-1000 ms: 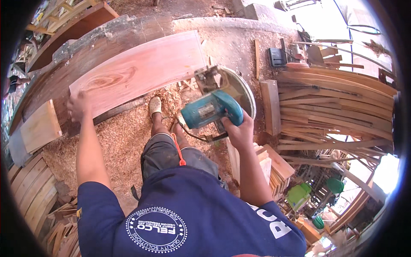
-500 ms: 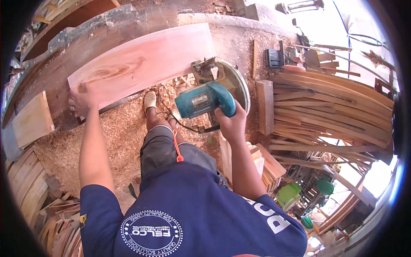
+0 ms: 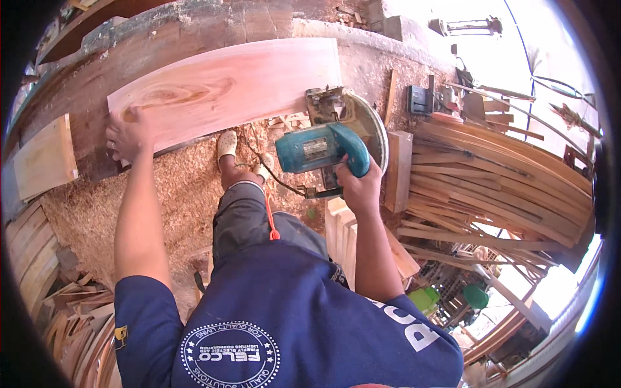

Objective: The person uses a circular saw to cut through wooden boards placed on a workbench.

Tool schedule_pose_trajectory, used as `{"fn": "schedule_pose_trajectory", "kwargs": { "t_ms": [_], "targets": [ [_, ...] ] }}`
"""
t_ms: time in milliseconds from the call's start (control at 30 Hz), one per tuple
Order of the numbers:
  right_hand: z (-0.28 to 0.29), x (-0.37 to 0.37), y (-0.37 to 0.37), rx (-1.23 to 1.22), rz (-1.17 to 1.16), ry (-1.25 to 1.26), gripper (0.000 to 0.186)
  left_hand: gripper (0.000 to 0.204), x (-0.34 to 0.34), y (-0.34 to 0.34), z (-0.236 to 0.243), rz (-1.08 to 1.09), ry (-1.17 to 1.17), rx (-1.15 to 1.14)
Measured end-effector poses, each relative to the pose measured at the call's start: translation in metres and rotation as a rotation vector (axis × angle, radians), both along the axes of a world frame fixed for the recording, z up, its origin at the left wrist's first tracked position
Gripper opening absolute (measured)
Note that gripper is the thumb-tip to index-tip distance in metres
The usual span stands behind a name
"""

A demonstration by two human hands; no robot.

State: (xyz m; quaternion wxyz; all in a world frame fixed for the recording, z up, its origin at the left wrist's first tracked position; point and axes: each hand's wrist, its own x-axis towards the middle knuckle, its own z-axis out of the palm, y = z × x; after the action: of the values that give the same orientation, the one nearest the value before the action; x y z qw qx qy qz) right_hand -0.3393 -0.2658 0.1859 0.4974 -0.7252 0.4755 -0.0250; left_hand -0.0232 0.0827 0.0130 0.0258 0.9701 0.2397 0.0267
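A wide, pinkish wooden board [image 3: 259, 77] with a curved far edge and a swirling knot lies flat across a workbench [image 3: 213, 29]. My left hand [image 3: 131, 134] grips its near left corner, the thumb side on top and the fingers at the end edge. At the board's right end, my right hand [image 3: 359, 184] is wrapped round the rear handle of a teal circular saw [image 3: 310, 150]. The saw's metal base rests at the board's near right corner. Its blade is hidden from view. A dark cord [image 3: 284, 182] trails from the saw past my feet.
Wood shavings [image 3: 123, 213] cover the floor around my light clogs [image 3: 226, 143]. A smaller board [image 3: 48, 158] lies at the left. Long strips of timber [image 3: 491, 174] are piled at the right, beside a thick wooden block [image 3: 398, 171]. Offcuts [image 3: 77, 310] heap up at lower left.
The whole view has shifted slightly, so the bench, board and saw appear a little farther right. Both hands keep their holds, and the saw stays at the same corner of the board.
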Motion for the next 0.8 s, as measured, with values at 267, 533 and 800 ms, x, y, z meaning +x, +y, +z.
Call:
{"fn": "schedule_pose_trajectory", "kwargs": {
  "t_ms": [267,533,800],
  "targets": [
    [0.002,0.001,-0.003,0.007,0.026,0.014,0.019,0.075,0.001,-0.002,0.005,0.005,0.025,-0.012],
    [0.000,0.001,-0.004,0.024,0.015,-0.009,0.015,0.073,0.002,0.003,-0.004,-0.006,-0.020,-0.007],
    [-0.006,-0.002,-0.004,0.039,0.005,0.001,0.016,0.075,0.003,0.003,-0.005,-0.004,-0.006,-0.013]
  ]
}}
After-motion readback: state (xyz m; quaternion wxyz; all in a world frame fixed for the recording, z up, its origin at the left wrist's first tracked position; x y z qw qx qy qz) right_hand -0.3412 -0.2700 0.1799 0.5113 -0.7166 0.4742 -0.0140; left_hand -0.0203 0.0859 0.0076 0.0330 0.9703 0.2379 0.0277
